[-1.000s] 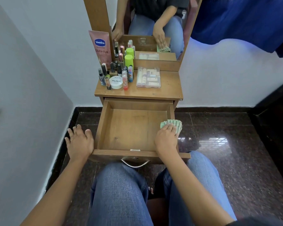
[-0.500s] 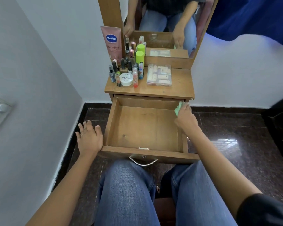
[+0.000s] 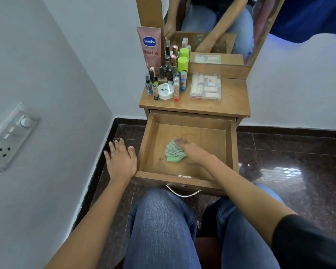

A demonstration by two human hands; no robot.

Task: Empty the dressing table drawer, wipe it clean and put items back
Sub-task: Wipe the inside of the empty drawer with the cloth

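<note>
The wooden drawer point(image 3: 233, 148) is pulled out over my knees and holds nothing but a green cloth point(image 3: 173, 152) on its floor. My right hand point(image 3: 194, 153) presses that cloth down near the drawer's middle, fingers blurred. My left hand point(image 3: 120, 160) rests flat with fingers spread against the outside of the drawer's left front corner. The drawer's items stand on the table top point(image 3: 231, 101): several small bottles point(image 3: 163, 78), a white nail polish remover tub point(image 3: 164, 91), a pink Vaseline tube point(image 3: 149, 47), a green-capped stick point(image 3: 182, 64) and a clear plastic case point(image 3: 205, 86).
A mirror point(image 3: 217, 22) rises behind the table top. A white wall with a switch and socket plate point(image 3: 10, 138) is close on the left. Dark polished floor tiles point(image 3: 289, 162) lie right of the drawer. A metal handle point(image 3: 182, 192) sits just above my jeans-clad knees point(image 3: 163, 226).
My right hand has carried the cloth from the drawer's right side rail, past the back right corner, down onto the drawer floor near the middle. My left hand has stayed at the left front corner.
</note>
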